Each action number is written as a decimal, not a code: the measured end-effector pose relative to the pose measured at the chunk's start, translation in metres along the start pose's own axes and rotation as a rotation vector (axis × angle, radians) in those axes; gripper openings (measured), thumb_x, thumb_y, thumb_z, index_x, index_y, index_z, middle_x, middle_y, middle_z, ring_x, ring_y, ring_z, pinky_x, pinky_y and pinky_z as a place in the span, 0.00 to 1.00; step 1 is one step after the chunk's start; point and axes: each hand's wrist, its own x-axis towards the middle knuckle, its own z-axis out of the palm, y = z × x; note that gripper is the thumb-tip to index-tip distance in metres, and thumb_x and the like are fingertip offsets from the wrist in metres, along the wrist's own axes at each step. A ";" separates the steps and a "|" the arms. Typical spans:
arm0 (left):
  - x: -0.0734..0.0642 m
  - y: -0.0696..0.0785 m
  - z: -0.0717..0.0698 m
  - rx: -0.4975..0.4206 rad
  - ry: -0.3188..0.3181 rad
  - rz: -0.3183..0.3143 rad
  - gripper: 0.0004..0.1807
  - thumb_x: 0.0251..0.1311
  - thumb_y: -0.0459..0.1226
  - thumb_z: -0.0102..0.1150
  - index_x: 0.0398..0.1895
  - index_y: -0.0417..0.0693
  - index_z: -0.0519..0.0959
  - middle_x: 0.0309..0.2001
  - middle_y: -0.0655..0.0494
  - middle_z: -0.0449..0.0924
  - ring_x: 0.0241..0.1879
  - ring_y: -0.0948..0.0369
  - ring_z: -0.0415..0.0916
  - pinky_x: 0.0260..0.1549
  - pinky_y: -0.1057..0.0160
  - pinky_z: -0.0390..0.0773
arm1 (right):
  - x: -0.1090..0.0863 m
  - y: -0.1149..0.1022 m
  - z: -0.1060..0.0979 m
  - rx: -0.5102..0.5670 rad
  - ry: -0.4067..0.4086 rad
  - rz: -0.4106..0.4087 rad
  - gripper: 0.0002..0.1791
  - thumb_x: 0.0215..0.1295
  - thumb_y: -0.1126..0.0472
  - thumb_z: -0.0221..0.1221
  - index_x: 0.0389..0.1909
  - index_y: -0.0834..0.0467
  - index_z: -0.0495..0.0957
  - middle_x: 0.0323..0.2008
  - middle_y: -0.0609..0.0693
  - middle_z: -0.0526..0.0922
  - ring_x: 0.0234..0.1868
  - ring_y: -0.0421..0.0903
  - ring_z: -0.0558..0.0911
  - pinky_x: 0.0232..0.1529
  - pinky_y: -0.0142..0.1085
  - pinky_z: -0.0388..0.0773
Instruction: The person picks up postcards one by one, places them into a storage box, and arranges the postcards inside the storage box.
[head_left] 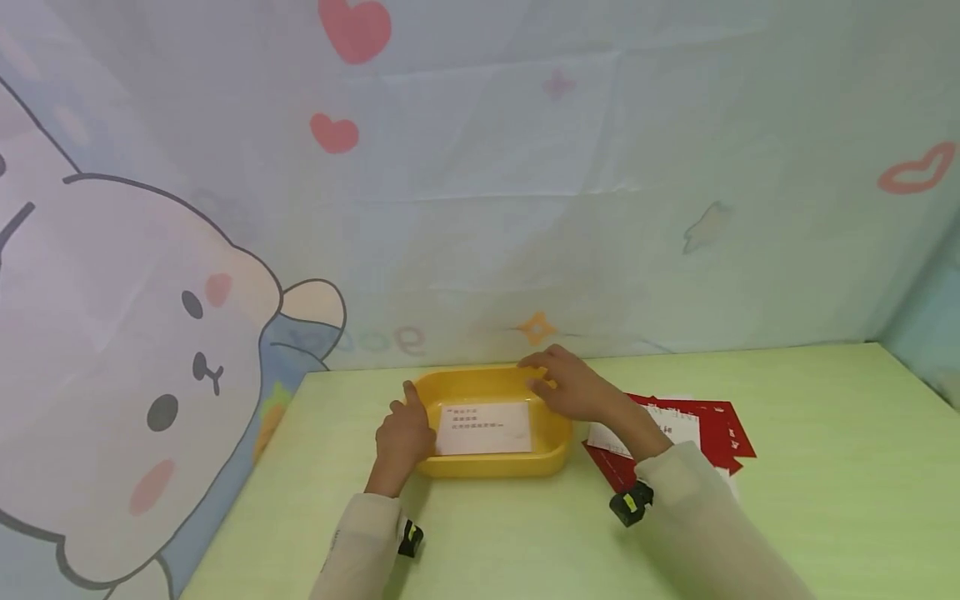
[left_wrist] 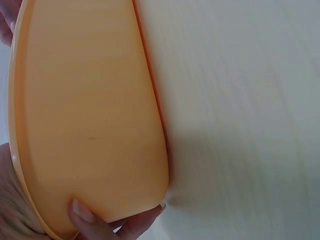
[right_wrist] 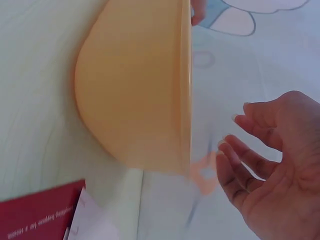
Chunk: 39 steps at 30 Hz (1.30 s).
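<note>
A yellow plastic basin (head_left: 495,467) stands on the table, and a white card (head_left: 483,428) with several lines of dark print lies inside it. My left hand (head_left: 405,433) grips the basin's left end. In the left wrist view its thumb (left_wrist: 82,210) presses the outer wall, and other fingers reach round the bottom edge. Over the basin's right rear rim is my right hand (head_left: 573,387), palm down. The right wrist view shows that hand (right_wrist: 285,165) with its fingers loosely bent, holding nothing, a gap between the fingertips and the basin wall (right_wrist: 135,90).
Right of the basin, partly behind the right forearm, lies a loose pile of red cards (head_left: 723,425) and white cards (head_left: 682,425). The pale green table (head_left: 825,467) ends at a cloth backdrop (head_left: 480,250) with hearts and a cartoon animal.
</note>
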 end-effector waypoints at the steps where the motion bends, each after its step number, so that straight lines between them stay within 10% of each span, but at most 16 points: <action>1: 0.000 0.000 -0.001 -0.002 0.002 0.003 0.46 0.60 0.35 0.59 0.78 0.37 0.47 0.55 0.29 0.72 0.33 0.44 0.79 0.33 0.47 0.81 | -0.003 0.003 -0.002 0.009 0.014 0.009 0.20 0.74 0.60 0.51 0.61 0.63 0.74 0.52 0.63 0.75 0.50 0.59 0.80 0.53 0.53 0.78; 12: 0.004 0.005 -0.002 -0.003 -0.003 0.033 0.46 0.60 0.35 0.59 0.77 0.36 0.47 0.54 0.29 0.72 0.29 0.47 0.77 0.28 0.49 0.80 | -0.035 0.037 -0.030 0.011 0.098 0.125 0.21 0.75 0.59 0.51 0.64 0.65 0.71 0.52 0.67 0.73 0.52 0.64 0.77 0.55 0.58 0.76; 39: 0.004 0.005 -0.002 -0.030 0.001 0.054 0.46 0.59 0.34 0.58 0.77 0.35 0.46 0.54 0.27 0.72 0.28 0.47 0.76 0.26 0.49 0.79 | -0.087 0.086 -0.048 -0.106 -0.016 0.331 0.34 0.62 0.53 0.65 0.64 0.66 0.69 0.56 0.71 0.73 0.54 0.67 0.75 0.50 0.58 0.79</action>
